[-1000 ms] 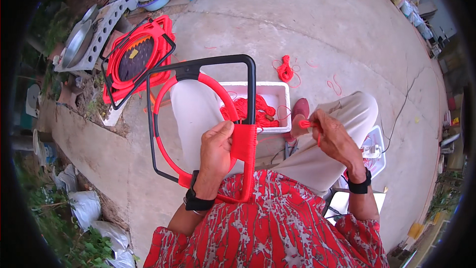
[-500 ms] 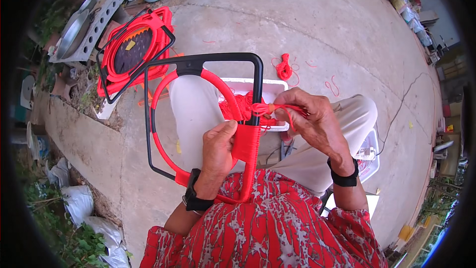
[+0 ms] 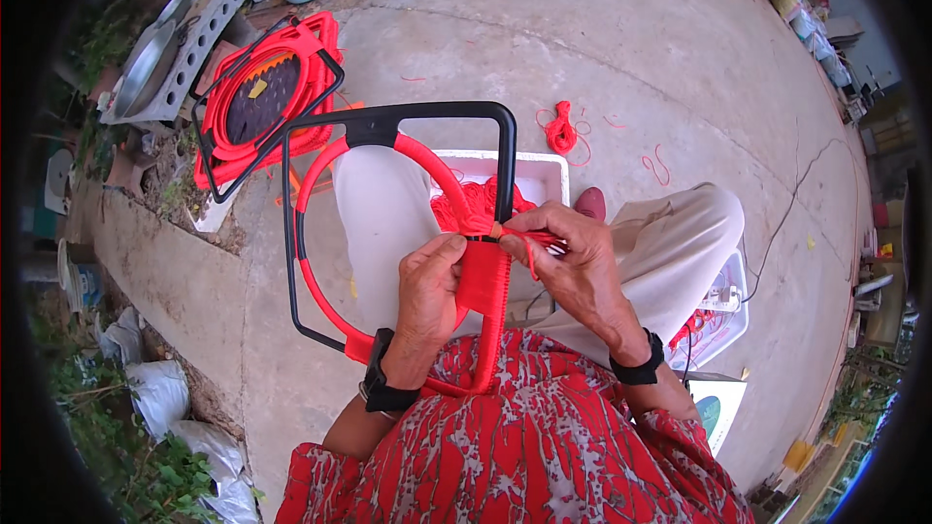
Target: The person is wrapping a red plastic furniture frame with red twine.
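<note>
We see the left hand [image 3: 425,291] closed on the black metal frame [image 3: 427,113], its thumb pressed at the left edge of the red wrapped panel [image 3: 482,277]; its other fingers are partly hidden from us. The right hand [image 3: 582,257] pinches a small hank of red cord [image 3: 476,223], close to the tan band [image 3: 497,230] around it. The two hands are near each other, but we do not see them touching.

What has just changed is the place of the hank. One second ago, the right hand held it well apart from the frame, on the right side. Half a second ago, the hank had reached the right upright bar, with the tan band to the right of it. Now its head reaches to the left of this bar, just above the wrapped panel, and the band is about at the bar. The left hand has kept its grip in almost the same place.

For the winding work, we judge this to mean that the cord is being carried across the bar, at the upper end of the finished wrapping. Whether the hank goes in front of the bar or behind it, we cannot tell surely.

The frame stands tilted over the lap, between us and the white foam box [image 3: 544,170] of red cord.
</note>
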A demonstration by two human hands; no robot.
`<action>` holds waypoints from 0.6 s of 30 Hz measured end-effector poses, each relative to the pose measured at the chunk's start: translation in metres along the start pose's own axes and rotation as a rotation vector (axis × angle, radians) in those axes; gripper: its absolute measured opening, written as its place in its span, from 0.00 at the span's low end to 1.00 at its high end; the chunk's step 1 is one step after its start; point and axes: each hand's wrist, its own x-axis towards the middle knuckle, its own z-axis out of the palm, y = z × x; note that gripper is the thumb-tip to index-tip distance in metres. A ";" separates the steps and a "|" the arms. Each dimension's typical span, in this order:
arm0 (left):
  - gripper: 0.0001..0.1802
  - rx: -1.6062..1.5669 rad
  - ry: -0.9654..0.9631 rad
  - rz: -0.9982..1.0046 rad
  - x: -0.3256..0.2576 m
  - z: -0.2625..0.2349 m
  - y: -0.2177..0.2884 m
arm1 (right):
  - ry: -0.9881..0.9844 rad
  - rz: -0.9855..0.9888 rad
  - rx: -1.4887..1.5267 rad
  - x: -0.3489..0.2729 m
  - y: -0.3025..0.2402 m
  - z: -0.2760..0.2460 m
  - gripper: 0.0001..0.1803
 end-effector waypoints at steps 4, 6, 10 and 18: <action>0.11 -0.008 0.002 0.003 0.002 -0.006 -0.002 | 0.018 -0.174 -0.124 0.002 0.001 0.001 0.08; 0.11 0.010 -0.006 0.008 0.002 -0.009 -0.003 | 0.049 -0.182 -0.124 0.003 0.001 0.000 0.08; 0.11 -0.017 -0.015 0.008 0.001 -0.004 -0.001 | 0.125 -0.028 0.087 0.004 0.007 -0.001 0.07; 0.12 -0.024 -0.029 0.001 0.001 -0.007 0.000 | 0.248 0.142 0.314 0.001 0.019 0.001 0.09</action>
